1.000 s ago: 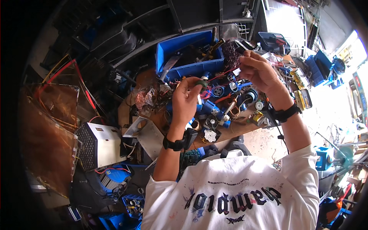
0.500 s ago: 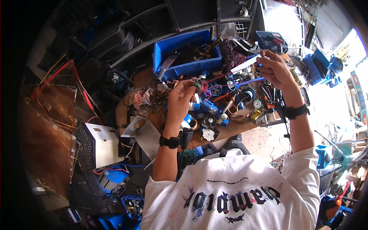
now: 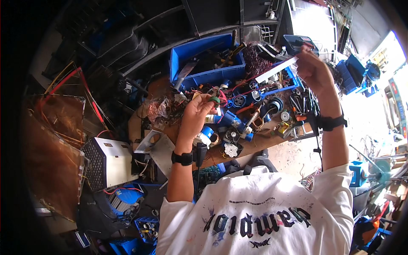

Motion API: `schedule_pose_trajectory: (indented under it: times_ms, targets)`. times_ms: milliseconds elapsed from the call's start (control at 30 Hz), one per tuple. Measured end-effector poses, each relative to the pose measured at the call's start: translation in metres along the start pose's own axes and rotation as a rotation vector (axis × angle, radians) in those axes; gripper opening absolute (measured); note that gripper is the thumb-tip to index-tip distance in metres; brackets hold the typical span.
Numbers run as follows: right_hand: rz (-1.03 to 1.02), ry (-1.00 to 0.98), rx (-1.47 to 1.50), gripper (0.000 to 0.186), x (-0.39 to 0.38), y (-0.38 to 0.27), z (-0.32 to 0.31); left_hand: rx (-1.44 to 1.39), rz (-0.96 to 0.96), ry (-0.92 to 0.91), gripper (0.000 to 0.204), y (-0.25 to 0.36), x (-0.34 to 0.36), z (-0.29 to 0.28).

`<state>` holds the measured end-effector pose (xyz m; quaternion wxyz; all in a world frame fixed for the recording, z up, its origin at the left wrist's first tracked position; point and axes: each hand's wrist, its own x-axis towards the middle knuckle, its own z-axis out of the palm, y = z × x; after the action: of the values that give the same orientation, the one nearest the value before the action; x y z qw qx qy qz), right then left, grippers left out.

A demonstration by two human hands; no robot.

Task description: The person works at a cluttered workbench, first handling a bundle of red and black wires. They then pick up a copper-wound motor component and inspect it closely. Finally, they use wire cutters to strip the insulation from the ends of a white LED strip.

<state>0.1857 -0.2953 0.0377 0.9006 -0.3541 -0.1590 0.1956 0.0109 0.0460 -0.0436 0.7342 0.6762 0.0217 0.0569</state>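
Two narrow grips held over a crowded wooden bench point(image 3: 255, 147)

Below the fingers of the left hand point(image 3: 196, 114) and the right hand point(image 3: 314, 72), the wooden bench is covered with loose parts point(image 3: 233, 120). Beyond the left fingers, a deep blue bin point(image 3: 216, 77) is partly filled with dark items point(image 3: 221, 59). Between the two sets of fingers, toward the far side, a tangle of dark reddish wire point(image 3: 258, 63) is seen. To the left of the right fingers, a long white strip point(image 3: 276, 71) is held at one end, its other end turned leftward; these fingers are closed narrowly, though their exact placing cannot be told. Lower in the view than the left fingers, and to their right, a white scalloped disc point(image 3: 230, 149) is seen among the loose parts. At the left fingertips, a small green piece point(image 3: 214, 101) is pinched between thumb and forefinger.
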Motion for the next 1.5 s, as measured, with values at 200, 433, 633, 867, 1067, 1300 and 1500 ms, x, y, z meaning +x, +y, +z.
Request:
schedule_pose_trajectory:
  times_ms: [200,433,633,867,1067,1300,1500]
  targets:
    - [-0.019,0.113,0.109,0.014,0.005,-0.021,-0.025,0.209,0.14,0.092,0.014,0.003,0.002,-0.006]
    - [0.064,0.229,0.09,0.014,-0.002,-0.016,-0.023,0.333,0.231,0.178,0.015,0.0,0.004,-0.002]
    - [0.018,0.207,-0.175,0.008,-0.011,-0.023,0.006,0.373,0.181,0.316,0.011,-0.005,0.014,-0.006]
    - [-0.146,-0.006,-0.007,0.054,-0.02,-0.003,0.016,0.026,0.22,0.239,0.012,-0.017,0.028,-0.004]
    - [0.045,-0.071,-1.18,0.041,-0.027,-0.021,0.015,0.674,0.252,0.39,0.012,-0.024,0.016,-0.028]
    - [-0.055,0.172,-1.188,0.018,-0.024,-0.025,0.017,0.506,0.291,0.29,0.011,-0.019,0.011,-0.02]
    - [-0.59,0.011,-0.882,0.023,-0.015,-0.072,-0.095,0.488,0.225,0.47,0.01,-0.035,0.002,-0.079]
